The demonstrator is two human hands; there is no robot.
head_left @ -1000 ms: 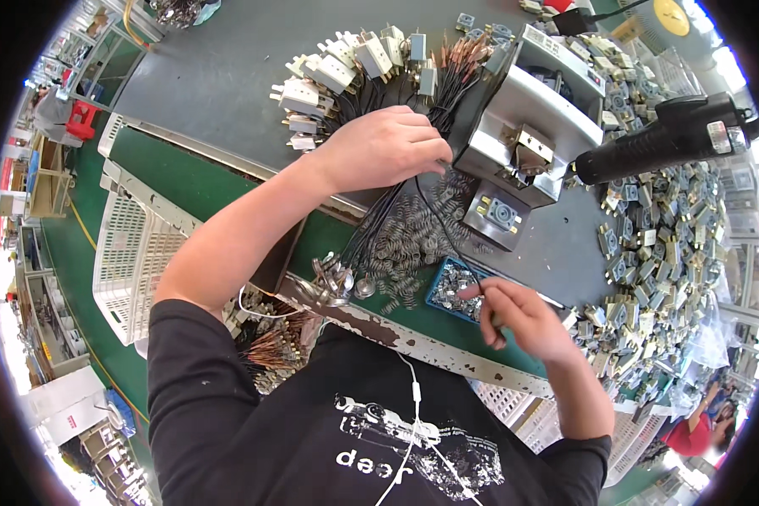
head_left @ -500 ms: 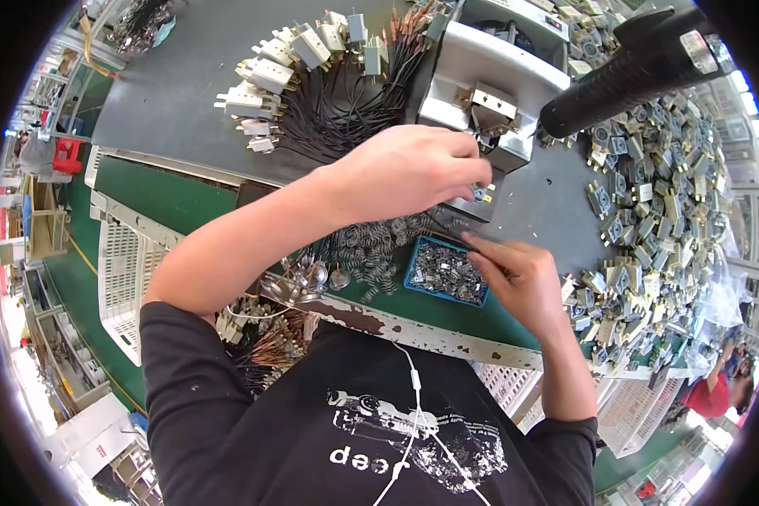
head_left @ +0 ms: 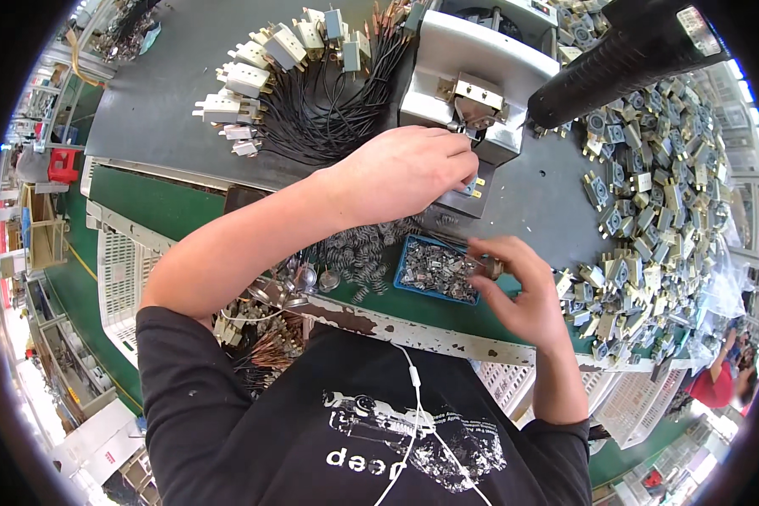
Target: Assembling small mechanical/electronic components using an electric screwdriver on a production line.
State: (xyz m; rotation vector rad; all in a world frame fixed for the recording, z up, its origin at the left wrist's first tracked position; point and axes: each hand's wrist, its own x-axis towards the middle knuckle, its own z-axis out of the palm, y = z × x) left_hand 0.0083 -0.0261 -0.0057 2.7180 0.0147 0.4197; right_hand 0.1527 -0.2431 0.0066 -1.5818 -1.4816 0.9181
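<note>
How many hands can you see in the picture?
2 clear ones: the left hand by the silver machine, and the right hand at the blue tray's right end. Others farther back may be hidden or too blurry.

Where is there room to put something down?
Bare: the gray tabletop left of the white plug blocks. Nearly bare: between the metal fixture and plug pile. Crowded: that pile, and around the springs and blue tray.

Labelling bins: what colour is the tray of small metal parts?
Blue; the tray shows best in the head view.
</note>
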